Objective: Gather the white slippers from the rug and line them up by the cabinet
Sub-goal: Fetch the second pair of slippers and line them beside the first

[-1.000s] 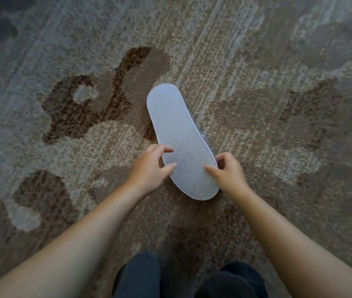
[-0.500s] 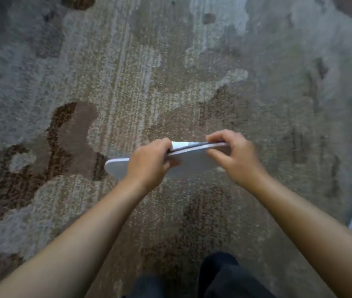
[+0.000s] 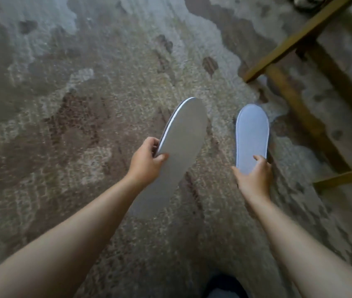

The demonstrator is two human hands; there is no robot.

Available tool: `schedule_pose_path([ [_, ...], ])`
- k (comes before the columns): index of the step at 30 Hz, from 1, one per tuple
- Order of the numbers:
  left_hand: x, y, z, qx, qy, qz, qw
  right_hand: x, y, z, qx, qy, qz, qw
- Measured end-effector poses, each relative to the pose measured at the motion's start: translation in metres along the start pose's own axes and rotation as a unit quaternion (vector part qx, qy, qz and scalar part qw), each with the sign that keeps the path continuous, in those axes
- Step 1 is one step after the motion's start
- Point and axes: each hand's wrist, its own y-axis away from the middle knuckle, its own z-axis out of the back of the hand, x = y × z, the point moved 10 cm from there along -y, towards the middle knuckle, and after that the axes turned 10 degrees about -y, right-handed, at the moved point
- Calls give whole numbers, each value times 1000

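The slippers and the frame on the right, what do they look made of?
The two slippers look like thin white fabric over a flat foam sole, matte, with a stitched pale rim; probably disposable. The frame looks like wood, brown and dull, with square-cut bars.

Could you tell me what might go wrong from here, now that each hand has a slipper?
1. The left hand pinches the left slipper only at its edge, so the long sole hangs loose and might slip or twist free.
2. The right hand holds just the near end of the right slipper; it could droop or drop.
3. The wooden frame lies close on the right; a foot might catch it.
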Motion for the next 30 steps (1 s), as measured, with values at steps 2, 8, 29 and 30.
schedule_pose_path([
  [2,-1,-5,-38,9,21,30,999,-44,-14,7,-11,-4,-43,999],
  [8,-6,-8,-80,13,30,37,999,-111,-39,-17,44,4,-112,993],
  [29,-169,139,99,-116,72,116,984,108,58,174,80,-218,18,973],
  [30,-195,153,114,-120,73,116,983,132,66,199,89,-227,20,970],
])
